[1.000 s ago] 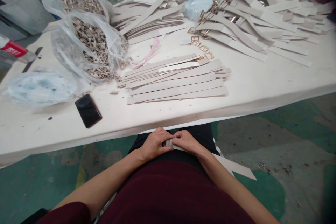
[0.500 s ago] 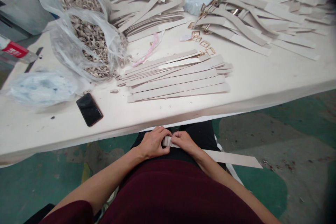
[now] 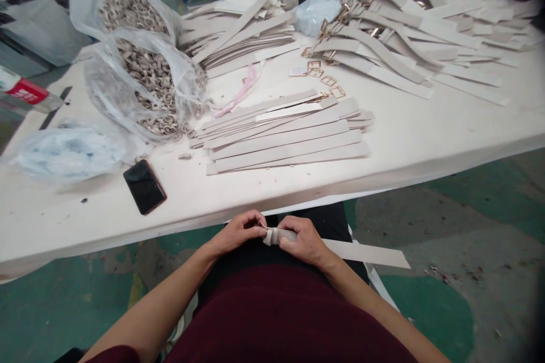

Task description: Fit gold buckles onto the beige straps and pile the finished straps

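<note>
- Right hand (image 3: 303,240): fingers clenched on a beige belt strap (image 3: 366,253), close to its banded end
- Left hand (image 3: 240,232): fingers bunched in a pinch, touching that same end; whether they have hold of strap or of a slim piece of metal, I cannot tell
- One strap in hand, above the lap, just before the tabletop's (image 3: 447,125) front edge, its slanted tail running out past the right wrist
- At the near end, apparently two narrow bands (image 3: 272,236); this strap looks part-finished, with no buckle clearly visible
- On the tabletop, one phone (image 3: 145,186) and a front batch of plain straps (image 3: 281,142), overlapped past counting, likely unfinished
- Behind that batch, at least four loose gold-coloured buckles (image 3: 328,81) and one pink ribbon (image 3: 242,91)
- Leftward, what look like two clear plastic bags (image 3: 100,82) of countless strap loops (image 3: 147,65)
- Farther back, one stack of plain straps (image 3: 251,31), seemingly unfinished too
- At back right, one tangled heap of buckled straps (image 3: 402,62), uncountable; these seem further along, so the work looks well advanced with plenty left
</note>
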Motion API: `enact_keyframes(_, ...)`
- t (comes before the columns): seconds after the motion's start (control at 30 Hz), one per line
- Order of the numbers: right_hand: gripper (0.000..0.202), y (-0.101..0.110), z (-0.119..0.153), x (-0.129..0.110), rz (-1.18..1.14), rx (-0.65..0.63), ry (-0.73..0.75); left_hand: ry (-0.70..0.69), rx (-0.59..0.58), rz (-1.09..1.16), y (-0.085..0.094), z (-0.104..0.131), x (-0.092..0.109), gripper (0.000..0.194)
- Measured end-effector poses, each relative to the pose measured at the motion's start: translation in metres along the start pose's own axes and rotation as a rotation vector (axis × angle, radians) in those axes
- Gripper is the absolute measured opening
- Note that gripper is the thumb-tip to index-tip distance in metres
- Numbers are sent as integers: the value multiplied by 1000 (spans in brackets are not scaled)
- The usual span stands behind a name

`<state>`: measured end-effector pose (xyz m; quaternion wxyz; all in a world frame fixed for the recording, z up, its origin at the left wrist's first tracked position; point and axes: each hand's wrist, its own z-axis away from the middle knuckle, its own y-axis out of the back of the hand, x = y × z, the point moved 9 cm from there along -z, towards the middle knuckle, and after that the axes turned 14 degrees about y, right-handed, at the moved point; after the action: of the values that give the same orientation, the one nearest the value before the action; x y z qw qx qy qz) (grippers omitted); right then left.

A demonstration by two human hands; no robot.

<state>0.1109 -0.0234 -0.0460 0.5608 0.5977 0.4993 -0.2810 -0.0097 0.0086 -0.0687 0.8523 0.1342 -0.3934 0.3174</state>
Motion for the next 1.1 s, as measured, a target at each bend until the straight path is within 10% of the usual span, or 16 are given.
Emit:
enact_keyframes(0.37, 9, -6, 2, 6, -81, -43, -28, -19, -44, -91, -3, 7, 2, 25)
enact_keyframes(0.7, 7, -12, 7, 26, -39, -48, -111, -25, 335, -213, -5, 2, -12, 23)
enact_keyframes(0.9, 27, -29, 20, 51, -490, -212, -317, 95, 135, 27, -7, -9, -20, 23)
enact_keyframes(1.1, 30, -19, 16, 39, -412, -153, -267, 50, 58, -94, -11, -6, 6, 27)
